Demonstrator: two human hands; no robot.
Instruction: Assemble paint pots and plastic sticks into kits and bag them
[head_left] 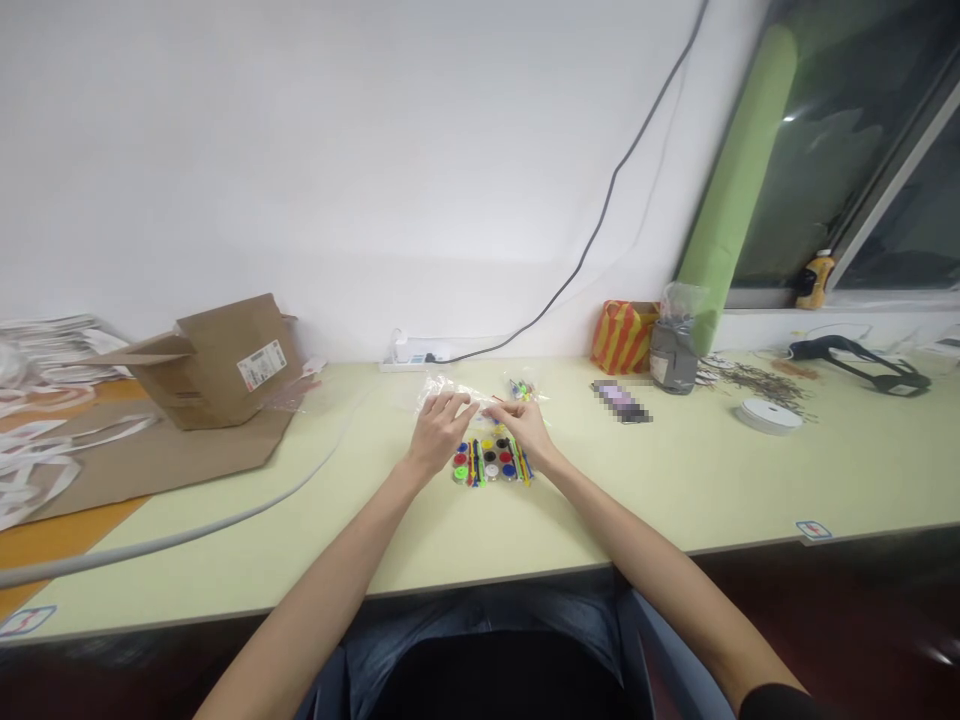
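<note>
Lightly curled, the fingers of the left hand (pixel 441 432) and right hand (pixel 526 430) pinch a crinkly clear plastic bag (pixel 450 392), just beyond a flat set of round paint pots (pixel 489 462) and bright sticks, on a smooth pale-yellow desk (pixel 660 500).

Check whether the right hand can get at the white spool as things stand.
Probably yes: the right hand is only at the plastic bag, and nothing stands on the desk between it and the white spool; the blurred phone lies further back, off that line.
</note>
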